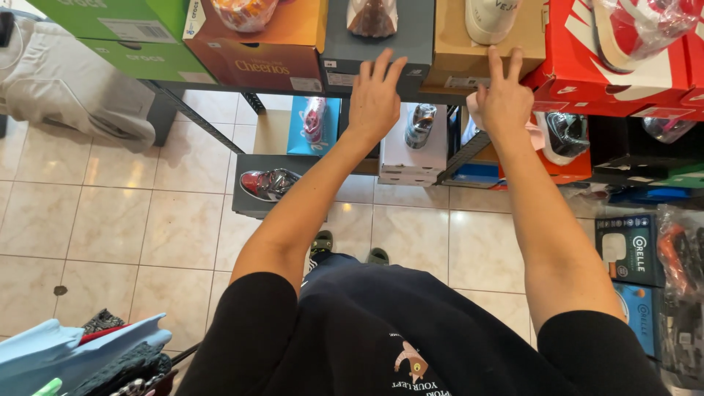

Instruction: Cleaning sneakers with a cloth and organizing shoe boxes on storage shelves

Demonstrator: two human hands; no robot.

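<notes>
My left hand [375,95] rests flat with fingers spread on the front face of a dark grey shoe box [411,37] on the top shelf. A wrapped brown shoe [371,16] sits on that box. My right hand [504,99] touches the front of a tan cardboard shoe box [455,51], two fingers raised, with a bit of pale pink cloth or paper under the palm. A white shoe [490,18] lies on the tan box. Neither hand grips a box.
An orange box [257,51], green boxes [117,29] and red boxes [623,73] line the same metal shelf [198,117]. Lower shelves hold more boxes with wrapped shoes [268,183]. Tiled floor [110,220] lies below. Folded clothes [81,356] sit at bottom left.
</notes>
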